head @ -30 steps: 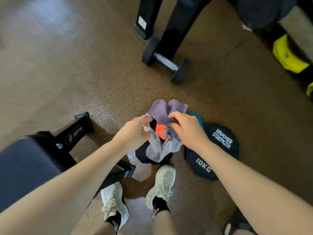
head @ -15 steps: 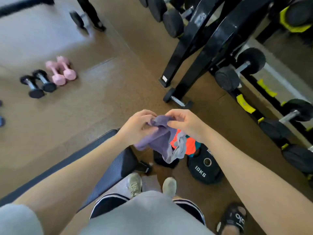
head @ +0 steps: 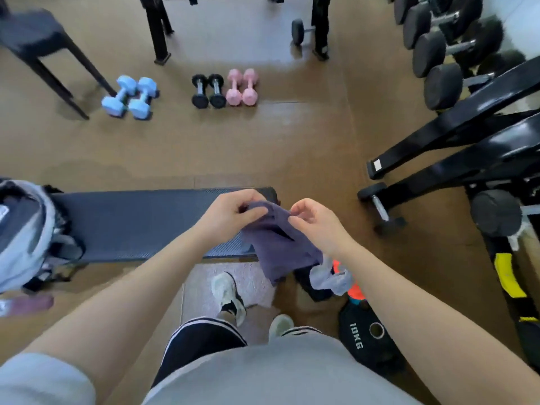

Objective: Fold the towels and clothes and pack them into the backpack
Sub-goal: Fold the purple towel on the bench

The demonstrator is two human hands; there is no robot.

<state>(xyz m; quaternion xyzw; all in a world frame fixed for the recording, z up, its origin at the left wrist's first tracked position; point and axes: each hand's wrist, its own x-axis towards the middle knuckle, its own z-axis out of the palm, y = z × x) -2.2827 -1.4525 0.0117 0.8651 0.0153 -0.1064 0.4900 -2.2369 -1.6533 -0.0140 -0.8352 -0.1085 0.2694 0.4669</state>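
Both hands, left hand and right hand, pinch the purple towel by its top edge above the counter; it's soft, floppy, light, so grip corners.

Tan gym floor; dk bench; dumbbell rack rt.

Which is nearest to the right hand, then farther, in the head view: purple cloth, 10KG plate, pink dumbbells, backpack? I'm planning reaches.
From the right hand:
1. purple cloth, pinched in it
2. 10KG plate, on the floor below it
3. pink dumbbells, ahead on the floor
4. backpack, far left by the bench
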